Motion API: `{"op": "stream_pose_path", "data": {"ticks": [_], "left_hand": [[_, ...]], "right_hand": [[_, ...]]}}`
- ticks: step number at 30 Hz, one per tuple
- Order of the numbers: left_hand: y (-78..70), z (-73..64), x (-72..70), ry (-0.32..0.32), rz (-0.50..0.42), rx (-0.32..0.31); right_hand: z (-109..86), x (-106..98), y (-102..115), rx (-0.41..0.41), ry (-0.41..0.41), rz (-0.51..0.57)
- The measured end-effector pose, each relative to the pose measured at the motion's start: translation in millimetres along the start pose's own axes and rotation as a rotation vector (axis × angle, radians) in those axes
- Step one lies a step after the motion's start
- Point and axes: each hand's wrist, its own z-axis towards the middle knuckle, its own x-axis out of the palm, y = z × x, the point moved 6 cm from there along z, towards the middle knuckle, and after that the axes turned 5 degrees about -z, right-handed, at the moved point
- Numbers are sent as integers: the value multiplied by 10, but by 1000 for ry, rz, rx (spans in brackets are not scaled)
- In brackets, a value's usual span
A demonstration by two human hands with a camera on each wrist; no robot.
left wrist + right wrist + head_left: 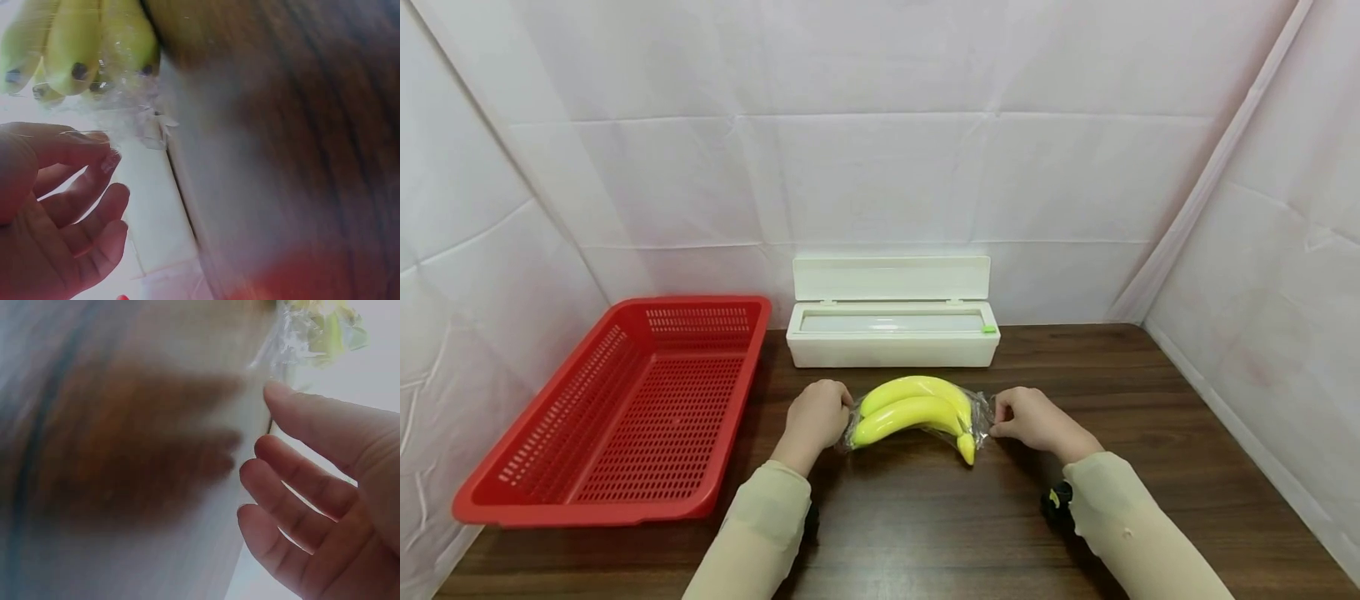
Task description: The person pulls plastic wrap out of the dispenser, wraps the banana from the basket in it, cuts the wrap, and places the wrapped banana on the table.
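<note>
A bunch of yellow bananas (917, 408) lies on the table, wrapped in clear cling film (981, 417). The left hand (820, 412) is at the bunch's left end, thumb and forefinger pinching the film there. Dark banana tips (79, 70) show through the film in the left wrist view, just past that hand. At the opposite end, the right hand (1030, 419) pinches the film's gathered edge between thumb and forefinger. In the right wrist view the thumb (312, 415) touches the crinkled film, its forefinger mostly hidden, while the other fingers curve loosely.
Behind the bananas stands a white cling film dispenser (891, 350) with its lid (891, 278) raised. A red plastic basket (730, 433) with slotted walls sits on the left of the dark wooden table (910, 533). White cloth (880, 175) hangs around the back and sides.
</note>
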Motion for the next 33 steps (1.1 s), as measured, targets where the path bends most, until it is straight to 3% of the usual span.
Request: {"op": "stream_pose_path", "data": {"ticks": [13, 24, 33], "left_hand": [[25, 2, -52, 43, -63, -30], [-156, -56, -160, -66, -98, 72], [-280, -86, -106, 51, -103, 114]], "right_hand": [[11, 0, 9, 25, 20, -44], [-20, -26, 23, 57, 18, -29], [-83, -113, 94, 9, -44, -19]]}}
